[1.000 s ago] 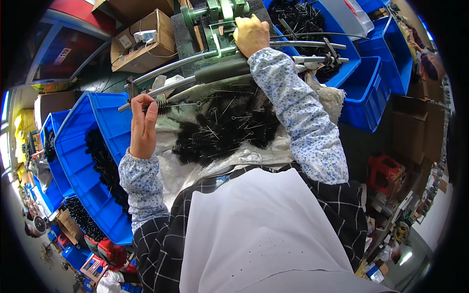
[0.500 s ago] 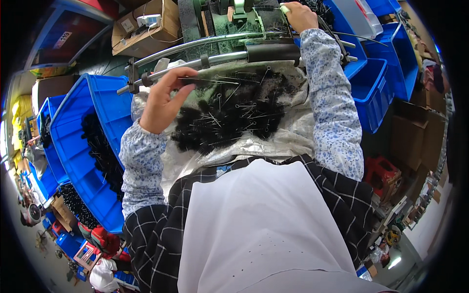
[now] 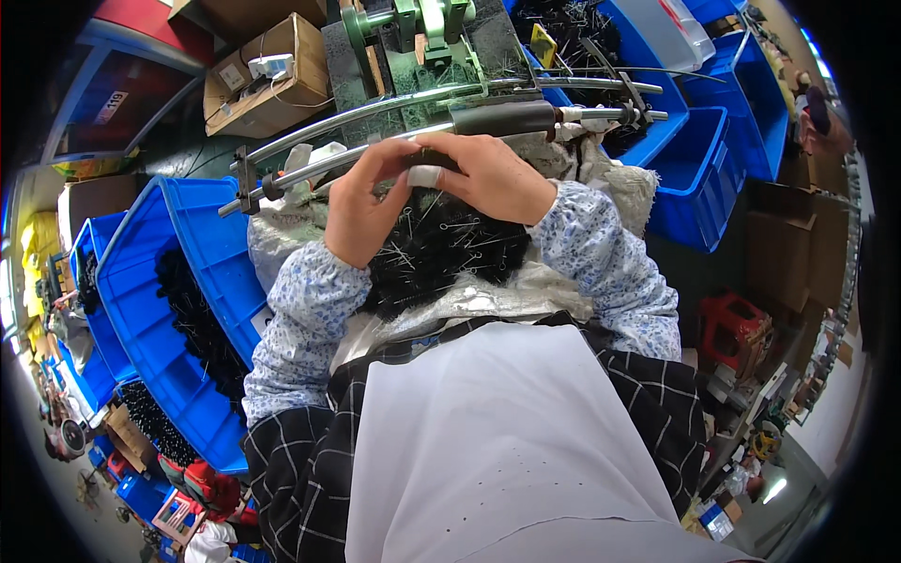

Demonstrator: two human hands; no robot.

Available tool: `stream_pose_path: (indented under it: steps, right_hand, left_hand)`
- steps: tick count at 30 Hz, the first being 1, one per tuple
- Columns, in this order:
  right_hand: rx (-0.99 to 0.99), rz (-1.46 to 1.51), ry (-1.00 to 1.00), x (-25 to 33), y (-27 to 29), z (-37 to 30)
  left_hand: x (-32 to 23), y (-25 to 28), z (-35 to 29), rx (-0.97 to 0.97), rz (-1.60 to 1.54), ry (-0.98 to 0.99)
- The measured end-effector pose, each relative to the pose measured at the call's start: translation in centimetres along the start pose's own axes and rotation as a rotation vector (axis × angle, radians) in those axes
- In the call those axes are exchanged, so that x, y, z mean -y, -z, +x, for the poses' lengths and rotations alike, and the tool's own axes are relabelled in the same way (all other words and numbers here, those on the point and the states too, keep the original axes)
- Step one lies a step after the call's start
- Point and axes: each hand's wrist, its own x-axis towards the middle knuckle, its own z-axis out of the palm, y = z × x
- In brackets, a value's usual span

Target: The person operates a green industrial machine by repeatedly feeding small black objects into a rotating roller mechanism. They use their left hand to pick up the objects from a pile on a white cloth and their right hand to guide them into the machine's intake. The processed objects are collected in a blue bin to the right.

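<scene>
My left hand (image 3: pixel 361 206) and my right hand (image 3: pixel 493 180) meet in front of the metal rails, fingertips together and fingers curled. Whatever they pinch is hidden behind the fingers. A white wrap (image 3: pixel 424 175) covers the tip of my right thumb. Just below the hands lies a heap of small black-bristled wire brushes (image 3: pixel 450 249), many with looped wire ends. It rests on a pale woven sack (image 3: pixel 469 300) spread over my lap.
A green machine (image 3: pixel 436 42) stands beyond the rails (image 3: pixel 328 164), which carry a dark roller (image 3: pixel 507 117). A blue bin (image 3: pixel 141 272) with black brushes is on the left. Blue bins (image 3: pixel 699 188) stand at right. A cardboard box (image 3: pixel 272 89) sits at back left.
My right hand has come down from the machine to the middle. My left hand has moved right to meet it above the brush heap.
</scene>
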Motion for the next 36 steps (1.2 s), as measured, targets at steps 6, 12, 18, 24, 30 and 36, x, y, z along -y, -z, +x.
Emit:
stream_pose_path:
  steps: [6,12,18,24,30,36]
  right_hand:
    - [-0.527,-0.701,-0.074,-8.3,2.5,5.3]
    - [-0.496,-0.901,-0.108,-11.6,2.4,8.1]
    - [-0.479,-0.856,-0.066,-12.6,2.1,8.9]
    - [-0.434,-0.828,0.029,-13.3,2.2,9.0]
    - [-0.546,-0.922,-0.053,-12.7,2.7,8.5]
    - [-0.535,-0.852,-0.020,-12.7,2.7,8.5]
  left_hand:
    - [3.4,3.9,-3.3,0.387,0.277,0.231]
    - [7.4,4.0,-4.3,0.756,0.463,0.261]
    - [6.7,5.2,-4.2,0.708,0.225,0.351]
    - [2.6,6.2,-2.5,0.574,0.128,0.295]
    - [-0.3,7.2,-2.1,0.495,0.182,0.191]
    - [-1.1,7.6,-2.2,0.424,0.192,0.155]
